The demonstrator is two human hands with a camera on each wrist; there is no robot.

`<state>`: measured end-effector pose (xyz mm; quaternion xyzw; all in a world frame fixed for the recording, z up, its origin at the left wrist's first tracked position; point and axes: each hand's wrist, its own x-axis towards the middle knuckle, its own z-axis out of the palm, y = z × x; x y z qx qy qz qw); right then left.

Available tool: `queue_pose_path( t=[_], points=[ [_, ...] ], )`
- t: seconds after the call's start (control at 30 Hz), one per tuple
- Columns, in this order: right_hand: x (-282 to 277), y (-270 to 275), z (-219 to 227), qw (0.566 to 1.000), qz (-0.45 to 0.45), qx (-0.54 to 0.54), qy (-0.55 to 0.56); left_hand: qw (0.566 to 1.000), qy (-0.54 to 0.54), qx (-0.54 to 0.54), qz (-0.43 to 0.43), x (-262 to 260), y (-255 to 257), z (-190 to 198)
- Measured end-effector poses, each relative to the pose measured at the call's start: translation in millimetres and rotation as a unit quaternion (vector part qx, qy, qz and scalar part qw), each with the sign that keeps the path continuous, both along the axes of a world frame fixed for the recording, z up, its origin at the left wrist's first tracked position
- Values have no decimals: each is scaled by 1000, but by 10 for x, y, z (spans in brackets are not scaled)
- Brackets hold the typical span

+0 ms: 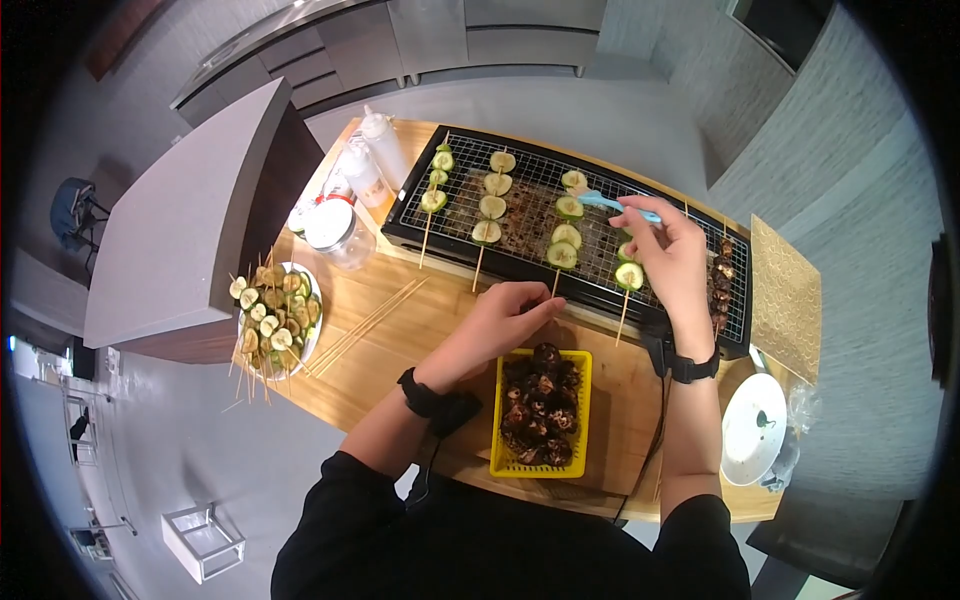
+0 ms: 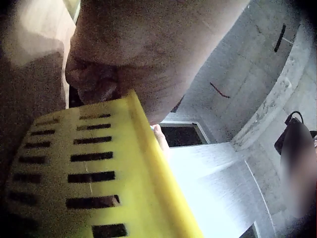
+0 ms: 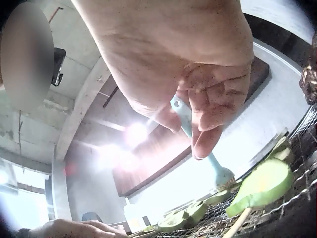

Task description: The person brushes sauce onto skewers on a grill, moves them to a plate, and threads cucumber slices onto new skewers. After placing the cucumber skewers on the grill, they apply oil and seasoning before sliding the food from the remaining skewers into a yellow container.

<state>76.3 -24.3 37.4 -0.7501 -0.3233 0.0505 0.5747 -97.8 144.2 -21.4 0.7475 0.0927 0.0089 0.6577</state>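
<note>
My right hand (image 1: pixel 668 250) pinches a light-blue basting brush (image 1: pixel 603 202) by its handle. The brush head lies at the upper slices of a cucumber-like skewer (image 1: pixel 564 238) on the black grill (image 1: pixel 520 262). At the bare lower end of that skewer, the left hand (image 1: pixel 508 318) pinches the stick between thumb and fingers. In the right wrist view, the brush bristles (image 3: pixel 225 179) are close over the wire grate, behind a near green slice (image 3: pixel 265 183). The left wrist view is mostly filled by the yellow basket (image 2: pixel 131 163), and the left fingertips are hidden there.
Dark browned chunks fill the yellow basket in front of my body. To the left stand a plate (image 1: pixel 318 335) of more skewers, loose sticks (image 1: pixel 368 325), a glass jar (image 1: pixel 342 240) and squeeze bottles (image 1: pixel 384 145). A dark skewer (image 1: pixel 721 285) lies on the grill's right; a white plate (image 1: pixel 752 440) sits beyond.
</note>
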Motion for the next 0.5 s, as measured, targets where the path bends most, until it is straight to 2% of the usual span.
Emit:
queue_pose_path(
  t=[0.07, 0.17, 0.27, 0.37, 0.47, 0.5],
  points=[
    [14, -28, 20, 998, 23, 43, 34, 1000, 9, -20, 4, 22, -5, -64],
    [24, -50, 20, 998, 58, 21, 7, 999, 24, -39, -11, 29, 12, -87],
    [-8, -74, 82, 997, 23, 56, 38, 998, 32, -58, -16, 29, 26, -84],
    [-30, -109, 130, 996, 53, 51, 41, 997, 16, -75, -4, 46, 12, -155],
    [-52, -149, 177, 999, 47, 3, 26, 996, 10, -88, -5, 51, 17, -167],
    [-43, -162, 189, 999, 39, 19, 29, 996, 11, -93, -8, 50, 17, -157]
  ],
)
